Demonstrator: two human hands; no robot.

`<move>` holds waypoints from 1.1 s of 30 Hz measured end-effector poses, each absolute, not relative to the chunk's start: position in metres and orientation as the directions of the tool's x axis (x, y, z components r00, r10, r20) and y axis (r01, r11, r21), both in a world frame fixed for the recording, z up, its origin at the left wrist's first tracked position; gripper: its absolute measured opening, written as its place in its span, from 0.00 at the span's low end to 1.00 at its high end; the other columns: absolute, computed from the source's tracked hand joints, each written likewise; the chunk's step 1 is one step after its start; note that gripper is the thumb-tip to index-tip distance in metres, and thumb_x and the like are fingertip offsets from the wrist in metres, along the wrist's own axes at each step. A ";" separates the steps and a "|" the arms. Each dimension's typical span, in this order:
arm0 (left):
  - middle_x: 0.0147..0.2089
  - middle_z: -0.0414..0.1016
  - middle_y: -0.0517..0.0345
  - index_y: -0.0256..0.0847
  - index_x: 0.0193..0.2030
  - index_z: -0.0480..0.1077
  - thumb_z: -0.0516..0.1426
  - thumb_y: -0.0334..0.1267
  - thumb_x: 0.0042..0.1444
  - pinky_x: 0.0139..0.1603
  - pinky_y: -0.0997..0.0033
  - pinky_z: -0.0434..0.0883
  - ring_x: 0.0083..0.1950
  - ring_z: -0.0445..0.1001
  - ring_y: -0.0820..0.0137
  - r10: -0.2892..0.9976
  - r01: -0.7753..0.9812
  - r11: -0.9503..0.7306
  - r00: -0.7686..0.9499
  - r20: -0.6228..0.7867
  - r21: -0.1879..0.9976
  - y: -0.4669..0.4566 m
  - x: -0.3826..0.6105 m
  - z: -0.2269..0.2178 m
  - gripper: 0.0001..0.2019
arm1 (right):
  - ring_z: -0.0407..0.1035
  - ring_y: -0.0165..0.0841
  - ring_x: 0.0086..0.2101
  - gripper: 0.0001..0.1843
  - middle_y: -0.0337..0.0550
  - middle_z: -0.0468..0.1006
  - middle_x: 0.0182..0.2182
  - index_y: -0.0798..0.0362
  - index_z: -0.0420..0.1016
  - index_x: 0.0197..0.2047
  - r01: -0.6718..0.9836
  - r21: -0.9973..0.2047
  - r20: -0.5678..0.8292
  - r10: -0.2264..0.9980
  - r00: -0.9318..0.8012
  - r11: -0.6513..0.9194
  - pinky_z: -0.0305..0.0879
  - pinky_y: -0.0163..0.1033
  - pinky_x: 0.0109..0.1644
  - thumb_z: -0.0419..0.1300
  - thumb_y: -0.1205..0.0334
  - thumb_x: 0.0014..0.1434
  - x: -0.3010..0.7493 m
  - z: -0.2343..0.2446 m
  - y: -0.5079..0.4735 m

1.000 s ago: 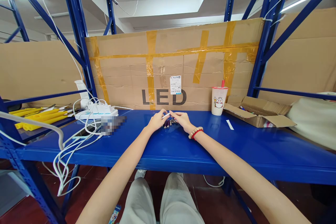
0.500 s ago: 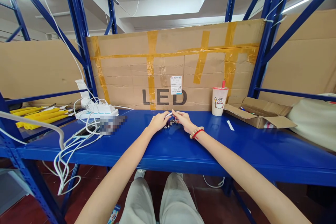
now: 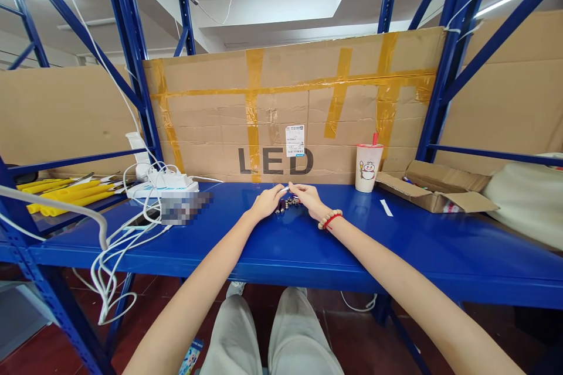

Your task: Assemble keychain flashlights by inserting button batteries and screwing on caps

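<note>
My left hand point(image 3: 265, 201) and my right hand point(image 3: 308, 197) meet at the back of the blue shelf point(image 3: 281, 246), fingertips pinched together on a small white stick-like piece point(image 3: 285, 188) held between them. Directly under the fingers lies a small heap of dark metal parts point(image 3: 287, 204). My right wrist wears a bead bracelet with a red cord point(image 3: 329, 220). What the white piece is exactly is too small to tell.
A taped cardboard sheet marked LED point(image 3: 290, 111) backs the shelf. A white cup with a red straw point(image 3: 368, 167) and an open carton point(image 3: 435, 187) stand to the right, a white power strip with tangled cables point(image 3: 158, 187) and yellow-handled tools point(image 3: 65, 194) to the left.
The hands have closed in slightly and the white piece has tipped lower toward the parts heap. Otherwise nothing has moved.
</note>
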State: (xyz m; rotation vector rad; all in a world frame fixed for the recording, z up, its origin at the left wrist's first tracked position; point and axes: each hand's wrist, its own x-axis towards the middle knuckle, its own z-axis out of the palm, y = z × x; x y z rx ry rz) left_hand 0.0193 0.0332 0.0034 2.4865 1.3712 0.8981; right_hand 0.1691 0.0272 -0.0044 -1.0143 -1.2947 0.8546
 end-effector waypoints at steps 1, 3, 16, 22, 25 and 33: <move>0.46 0.74 0.58 0.49 0.46 0.66 0.41 0.48 0.63 0.47 0.64 0.65 0.48 0.71 0.61 0.815 0.713 -0.563 0.398 0.421 0.418 0.034 0.019 0.003 0.16 | 0.56 0.25 0.23 0.26 0.38 0.71 0.22 0.57 0.76 0.25 0.058 -0.935 0.355 0.930 0.097 0.351 0.51 0.33 0.25 0.64 0.40 0.37 0.170 -0.004 0.028; 0.47 0.74 0.59 0.50 0.47 0.66 0.41 0.48 0.63 0.49 0.64 0.65 0.48 0.71 0.63 0.820 0.706 -0.561 0.399 0.411 0.432 0.035 0.019 0.003 0.16 | 0.58 0.25 0.23 0.25 0.38 0.72 0.22 0.57 0.76 0.25 0.069 -0.929 0.369 0.926 0.084 0.364 0.52 0.33 0.26 0.63 0.40 0.39 0.171 -0.004 0.028; 0.35 0.77 0.63 0.48 0.44 0.65 0.50 0.47 0.59 0.39 0.71 0.67 0.40 0.74 0.67 0.827 0.755 -0.546 0.417 0.377 0.362 0.031 0.016 0.003 0.10 | 0.72 0.35 0.37 0.17 0.44 0.80 0.35 0.56 0.79 0.33 0.279 -0.864 0.476 0.860 0.185 0.419 0.66 0.37 0.40 0.57 0.50 0.52 0.178 -0.015 0.043; 0.34 0.78 0.64 0.47 0.39 0.66 0.51 0.45 0.58 0.38 0.72 0.67 0.40 0.75 0.68 0.838 0.779 -0.520 0.385 0.387 0.352 0.033 0.017 0.004 0.07 | 0.73 0.35 0.38 0.15 0.41 0.81 0.34 0.52 0.79 0.32 0.449 -0.801 0.512 0.842 0.171 0.396 0.65 0.36 0.43 0.56 0.51 0.55 0.180 -0.015 0.045; 0.37 0.77 0.63 0.47 0.40 0.66 0.50 0.41 0.59 0.39 0.72 0.68 0.40 0.75 0.68 0.845 0.783 -0.504 0.357 0.399 0.366 0.034 0.018 0.004 0.06 | 0.73 0.34 0.38 0.14 0.40 0.81 0.34 0.51 0.79 0.32 0.553 -0.763 0.499 0.849 0.174 0.335 0.65 0.35 0.41 0.56 0.51 0.55 0.178 -0.012 0.039; 0.48 0.74 0.57 0.45 0.43 0.69 0.43 0.33 0.61 0.48 0.66 0.67 0.52 0.68 0.64 0.859 0.901 -0.327 0.158 0.486 0.286 0.027 0.014 0.010 0.14 | 0.71 0.33 0.38 0.10 0.37 0.79 0.35 0.48 0.78 0.33 0.835 -0.470 0.571 0.820 0.040 0.287 0.60 0.34 0.34 0.57 0.55 0.57 0.180 -0.006 0.024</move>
